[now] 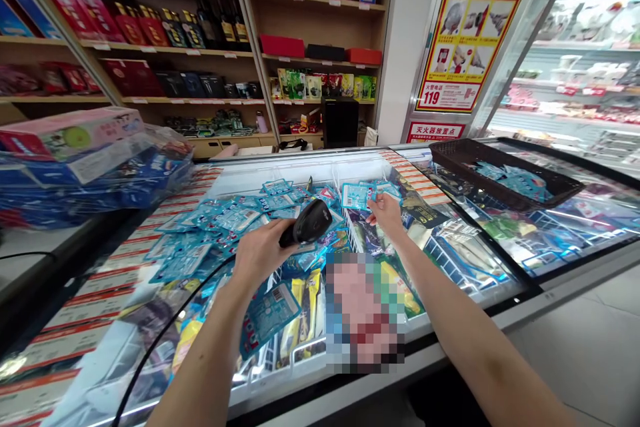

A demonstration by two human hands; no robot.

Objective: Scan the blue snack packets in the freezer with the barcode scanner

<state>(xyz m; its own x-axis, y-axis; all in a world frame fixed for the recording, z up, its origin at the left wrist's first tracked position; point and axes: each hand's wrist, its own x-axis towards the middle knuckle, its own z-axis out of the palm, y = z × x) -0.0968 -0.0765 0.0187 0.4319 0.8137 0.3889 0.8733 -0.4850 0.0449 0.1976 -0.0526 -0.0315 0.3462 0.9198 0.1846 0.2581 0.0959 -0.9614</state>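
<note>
My left hand [260,250] is wrapped round the handle of a black barcode scanner [311,221]; its cable trails down to the lower left. The scanner's head points to the right, above the freezer. My right hand [386,215] pinches the edge of a flat blue packet [356,196] near the freezer's far side. More blue packets lie right behind that one. A heap of similar blue packets [220,217] spreads to the left of the scanner. Another blue packet [273,313] lies below my left hand, beside yellow ice-cream wrappers [305,300].
The open chest freezer [280,173] has white wire baskets and glass lids. On its right part stands a dark tray [460,160] with blue packets. Plastic-wrapped boxes [100,167] are piled at the left. Shelves [200,50] of boxes and bottles line the back.
</note>
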